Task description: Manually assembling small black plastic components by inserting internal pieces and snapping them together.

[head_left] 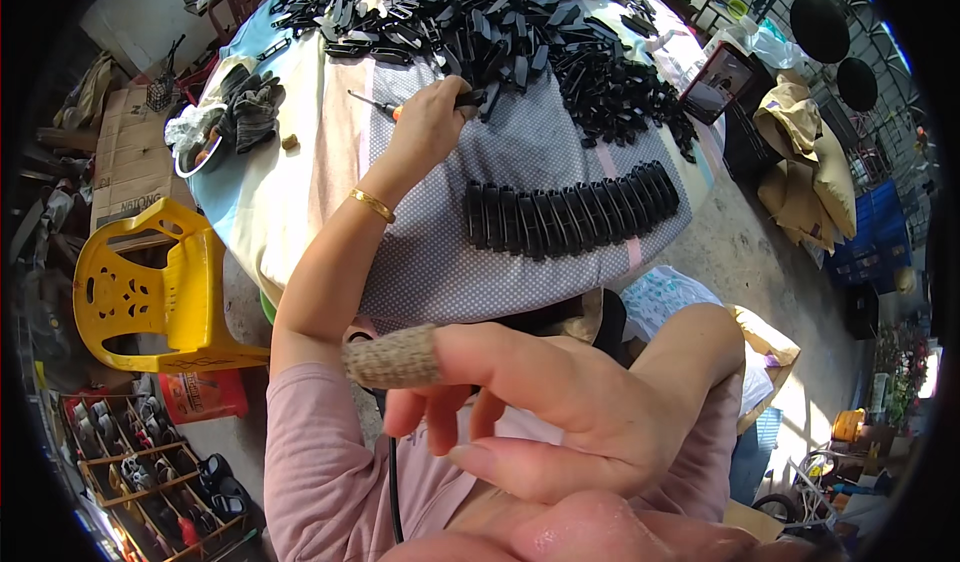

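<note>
My left hand [428, 127], with a gold bangle at the wrist, reaches over the cloth-covered table to the front of the black pile. Its fingers are closed around a small black plastic piece [470, 100], partly hidden by them. A tool with a thin metal shaft and some orange on it, like a screwdriver [372, 103], shows beside that hand; the rest is hidden. My right hand [560, 407] is raised close to the camera, nothing in it, fingers loosely bent and thumb apart. A woven tan sleeve [392, 357] covers its index fingertip. A curved row of black plastic parts [570, 215] stands on the near right of the table.
A heap of loose black plastic parts [440, 12] covers the far side of the table [430, 287]. At the right edge stands a phone [718, 84]. Dark gloves [250, 110] and a bowl [197, 152] sit far left. A yellow chair [150, 287] is beside the table.
</note>
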`<state>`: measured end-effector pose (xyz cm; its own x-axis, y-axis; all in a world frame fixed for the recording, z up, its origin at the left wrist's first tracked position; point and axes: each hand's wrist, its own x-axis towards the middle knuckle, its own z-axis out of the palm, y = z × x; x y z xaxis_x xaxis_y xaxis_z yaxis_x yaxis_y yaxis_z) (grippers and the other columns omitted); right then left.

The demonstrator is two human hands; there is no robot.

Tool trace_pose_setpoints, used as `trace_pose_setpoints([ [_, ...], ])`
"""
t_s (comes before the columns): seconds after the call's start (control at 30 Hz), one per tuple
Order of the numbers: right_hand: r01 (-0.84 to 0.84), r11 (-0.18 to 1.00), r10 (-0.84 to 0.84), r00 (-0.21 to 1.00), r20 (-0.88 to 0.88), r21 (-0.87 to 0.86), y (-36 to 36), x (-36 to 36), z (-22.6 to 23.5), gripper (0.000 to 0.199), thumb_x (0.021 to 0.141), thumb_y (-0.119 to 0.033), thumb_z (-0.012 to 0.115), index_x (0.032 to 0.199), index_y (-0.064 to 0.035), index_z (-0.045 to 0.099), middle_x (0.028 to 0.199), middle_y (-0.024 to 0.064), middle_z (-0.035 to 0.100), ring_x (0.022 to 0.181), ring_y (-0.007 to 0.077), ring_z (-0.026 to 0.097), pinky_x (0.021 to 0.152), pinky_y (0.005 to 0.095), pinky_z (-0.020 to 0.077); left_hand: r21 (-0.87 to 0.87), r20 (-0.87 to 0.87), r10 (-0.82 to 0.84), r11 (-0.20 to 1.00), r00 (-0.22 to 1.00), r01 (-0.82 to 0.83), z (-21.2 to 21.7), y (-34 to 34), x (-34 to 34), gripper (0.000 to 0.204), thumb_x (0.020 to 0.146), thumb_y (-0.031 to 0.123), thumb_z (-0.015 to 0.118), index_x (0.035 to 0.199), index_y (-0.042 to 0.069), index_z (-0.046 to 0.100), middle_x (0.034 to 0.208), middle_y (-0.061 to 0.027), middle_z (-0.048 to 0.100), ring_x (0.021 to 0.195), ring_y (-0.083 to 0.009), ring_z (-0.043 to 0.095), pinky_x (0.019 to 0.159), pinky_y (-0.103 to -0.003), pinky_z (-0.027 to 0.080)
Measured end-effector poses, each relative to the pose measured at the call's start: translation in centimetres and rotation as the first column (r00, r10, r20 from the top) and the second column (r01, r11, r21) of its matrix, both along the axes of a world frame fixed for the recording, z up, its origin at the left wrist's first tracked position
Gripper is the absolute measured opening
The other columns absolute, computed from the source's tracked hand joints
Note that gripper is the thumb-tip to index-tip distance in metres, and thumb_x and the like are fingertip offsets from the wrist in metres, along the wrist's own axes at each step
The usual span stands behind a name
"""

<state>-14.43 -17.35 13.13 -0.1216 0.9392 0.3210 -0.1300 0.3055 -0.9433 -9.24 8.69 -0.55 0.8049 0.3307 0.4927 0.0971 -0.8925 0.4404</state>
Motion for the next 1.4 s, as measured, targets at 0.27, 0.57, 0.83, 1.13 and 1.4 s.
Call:
trace_pose_setpoints([
  [0.27, 0.22, 0.862, -0.456, 0.73, 0.509, 0.456, 5.0, 0.7, -2.3, 0.028, 0.079, -0.013, 0.059, 0.104, -0.0024, 0.053, 0.09, 0.011, 0.057, 0.071, 0.0246, 0.058, 0.059, 0.0321, 0.0487, -0.116, 0.095, 0.009, 0.993, 0.995, 0.002, -0.2, 0.8, -0.4, 0.03, 0.077, 0.01, 0.061, 0.102, -0.002, 0.051, 0.097, -0.0221, 0.056, 0.087, -0.0349, 0.056, 0.078, -0.04, 0.045],
  [0.57, 0.658, 0.678, -0.178, -0.287, 0.941, 0.329, 5.2, 20.3, -11.7, 0.016, 0.076, -0.009, 0.054, 0.086, -0.009, 0.067, 0.086, 0.0128, 0.058, 0.081, 0.0297, 0.061, 0.071, 0.0386, 0.0492, -0.63, 0.011, -0.131, 0.769, 0.991, 0.108, 0.9, -0.5, 0.1, 0.036, 0.079, 0.012, 0.058, 0.109, -0.004, 0.049, 0.094, -0.0132, 0.056, 0.08, -0.0179, 0.057, 0.069, -0.028, 0.048],
  [0.83, 0.665, 0.685, -0.083, -0.333, 0.939, 0.297, 5.7, 21.0, -12.2, 0.018, 0.076, -0.011, 0.055, 0.091, -0.0092, 0.066, 0.085, 0.0123, 0.058, 0.08, 0.0299, 0.06, 0.072, 0.0386, 0.0487, -0.961, 0.232, -0.419, 0.042, 0.878, 0.274, 1.8, -1.7, -0.6, 0.037, 0.093, 0.014, 0.043, 0.123, -0.007, 0.04, 0.099, -0.0157, 0.057, 0.083, -0.0222, 0.061, 0.078, -0.035, 0.052],
  [1.13, 0.592, 0.7, -0.197, -0.375, 0.906, 0.398, 4.9, 20.7, -13.3, 0.012, 0.074, -0.008, 0.052, 0.074, -0.0045, 0.063, 0.077, 0.0154, 0.063, 0.075, 0.031, 0.063, 0.065, 0.0395, 0.0507, -0.941, 0.339, -0.496, -0.173, 0.799, 0.292, 1.4, -1.8, -0.7, 0.036, 0.094, 0.014, 0.038, 0.125, -0.005, 0.038, 0.1, -0.0158, 0.056, 0.078, -0.0188, 0.061, 0.071, -0.03, 0.052],
  [1.4, 0.798, 0.582, -0.152, -0.082, 0.985, 0.156, 5.2, 23.0, -13.0, 0.018, 0.079, -0.022, 0.059, 0.081, -0.0046, 0.062, 0.084, 0.0158, 0.062, 0.086, 0.0324, 0.06, 0.075, 0.0407, 0.0477, -0.953, 0.29, -0.518, -0.077, 0.805, 0.294, 1.1, -2.1, -0.6, 0.038, 0.093, 0.015, 0.044, 0.126, -0.003, 0.038, 0.099, -0.0135, 0.058, 0.08, -0.0191, 0.062, 0.071, -0.029, 0.053],
])
